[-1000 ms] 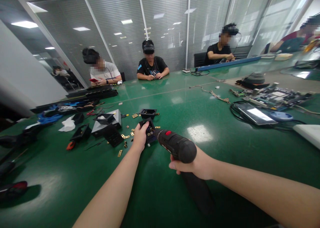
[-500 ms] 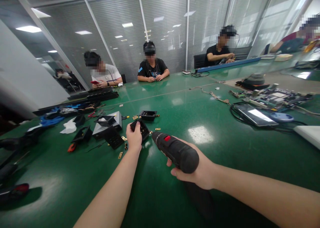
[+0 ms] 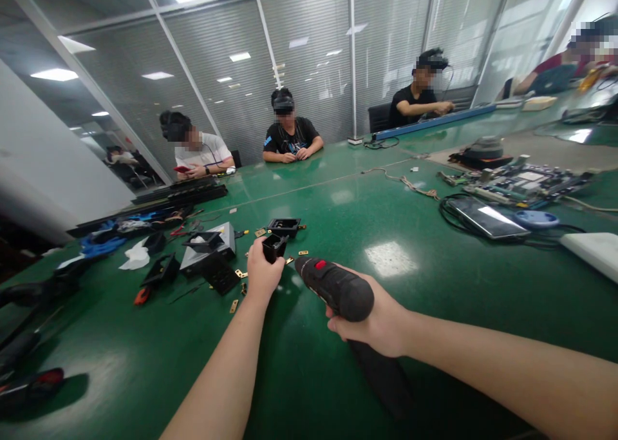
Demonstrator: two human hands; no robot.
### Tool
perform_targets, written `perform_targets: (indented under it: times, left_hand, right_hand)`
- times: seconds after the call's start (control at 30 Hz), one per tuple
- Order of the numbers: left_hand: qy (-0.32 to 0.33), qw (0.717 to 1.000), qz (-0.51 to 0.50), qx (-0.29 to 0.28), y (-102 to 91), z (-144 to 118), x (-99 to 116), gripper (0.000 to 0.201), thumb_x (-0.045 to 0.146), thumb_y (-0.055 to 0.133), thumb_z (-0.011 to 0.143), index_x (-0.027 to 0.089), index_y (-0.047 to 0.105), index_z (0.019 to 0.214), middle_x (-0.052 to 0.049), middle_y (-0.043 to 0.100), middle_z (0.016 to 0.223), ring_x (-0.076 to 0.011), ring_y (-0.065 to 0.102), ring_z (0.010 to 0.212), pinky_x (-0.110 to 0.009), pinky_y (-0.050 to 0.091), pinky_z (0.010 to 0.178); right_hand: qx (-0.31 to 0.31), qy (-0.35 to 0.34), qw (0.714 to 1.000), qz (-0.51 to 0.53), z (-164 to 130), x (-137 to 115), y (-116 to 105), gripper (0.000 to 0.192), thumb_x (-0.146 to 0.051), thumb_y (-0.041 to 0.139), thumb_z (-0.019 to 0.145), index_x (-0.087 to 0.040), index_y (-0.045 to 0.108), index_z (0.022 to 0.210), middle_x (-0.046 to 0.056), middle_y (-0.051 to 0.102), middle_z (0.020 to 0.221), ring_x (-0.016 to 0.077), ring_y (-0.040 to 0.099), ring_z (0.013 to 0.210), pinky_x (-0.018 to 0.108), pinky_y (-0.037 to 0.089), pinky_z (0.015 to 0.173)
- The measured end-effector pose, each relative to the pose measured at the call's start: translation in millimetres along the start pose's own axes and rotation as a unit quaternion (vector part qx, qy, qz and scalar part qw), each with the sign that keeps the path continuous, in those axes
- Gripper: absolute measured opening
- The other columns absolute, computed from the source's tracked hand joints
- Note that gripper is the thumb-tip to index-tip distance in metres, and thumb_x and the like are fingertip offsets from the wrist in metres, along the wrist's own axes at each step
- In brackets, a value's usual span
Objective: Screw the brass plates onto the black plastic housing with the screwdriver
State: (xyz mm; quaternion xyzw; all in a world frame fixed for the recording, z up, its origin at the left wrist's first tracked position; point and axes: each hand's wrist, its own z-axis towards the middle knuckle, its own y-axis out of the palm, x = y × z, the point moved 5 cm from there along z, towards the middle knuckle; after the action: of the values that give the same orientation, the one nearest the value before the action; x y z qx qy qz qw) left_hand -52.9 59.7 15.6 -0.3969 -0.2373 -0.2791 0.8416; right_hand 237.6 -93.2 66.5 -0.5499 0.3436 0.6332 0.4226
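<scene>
Two bare forearms, no sleeves, left hand (image 3: 261, 274), right hand (image 3: 376, 324)

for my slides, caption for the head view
Left hand lifts a small black housing; right hand holds a black power screwdriver.

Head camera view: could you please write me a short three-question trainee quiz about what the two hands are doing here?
1. True or false: the left hand holds a small black housing lifted off the green table.
2. What does the right hand grip? A) pliers B) black electric screwdriver C) tablet
3. What colour is the switch on top of that tool?

Key: 1 true; 2 B; 3 red.
</scene>
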Motion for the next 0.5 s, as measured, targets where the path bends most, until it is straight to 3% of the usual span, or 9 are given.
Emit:
perform_targets:
  times: [0.13,0.33,0.43,0.5]
  left_hand:
    - [-0.095,0.989,-0.108,-0.029,0.9,2.3,-19.7,0.073,0.017,0.086,0.068,0.030,0.075,0.139,-0.007,0.080,0.120,-0.0387,0.079,0.119,-0.059,0.060,0.121]
    - [-0.249,0.916,-0.310,-0.043,15.9,-1.4,-45.8,0.081,0.026,0.093,0.059,0.030,0.065,0.135,-0.004,0.079,0.114,-0.0320,0.080,0.104,-0.053,0.067,0.104]
    - [-0.259,0.896,-0.358,-0.026,18.5,-1.4,-51.3,0.089,0.025,0.097,0.053,0.032,0.063,0.134,-0.002,0.077,0.115,-0.0306,0.080,0.104,-0.054,0.068,0.104]
    - [-0.233,0.899,-0.370,-0.022,18.0,-0.3,-50.8,0.089,0.024,0.098,0.052,0.031,0.063,0.133,-0.003,0.077,0.117,-0.0314,0.080,0.108,-0.056,0.067,0.108]
  right_hand:
    - [0.019,0.023,1.000,-0.004,7.4,6.2,-1.8,0.045,-0.018,0.087,0.073,-0.025,0.073,0.114,-0.003,0.074,0.085,0.0209,0.070,0.071,0.034,0.056,0.067]
    - [0.014,0.035,0.999,-0.004,11.7,12.7,-2.7,0.039,-0.012,0.087,0.072,-0.025,0.071,0.105,-0.005,0.070,0.081,0.0204,0.069,0.072,0.033,0.056,0.068]
    - [0.012,0.035,0.999,-0.008,11.0,11.6,-2.8,0.040,-0.011,0.088,0.072,-0.025,0.071,0.106,-0.005,0.071,0.081,0.0202,0.070,0.072,0.032,0.056,0.068]
    - [0.012,0.034,0.999,-0.010,10.6,9.9,-2.9,0.041,-0.012,0.088,0.072,-0.025,0.072,0.107,-0.005,0.071,0.082,0.0203,0.070,0.073,0.032,0.056,0.068]
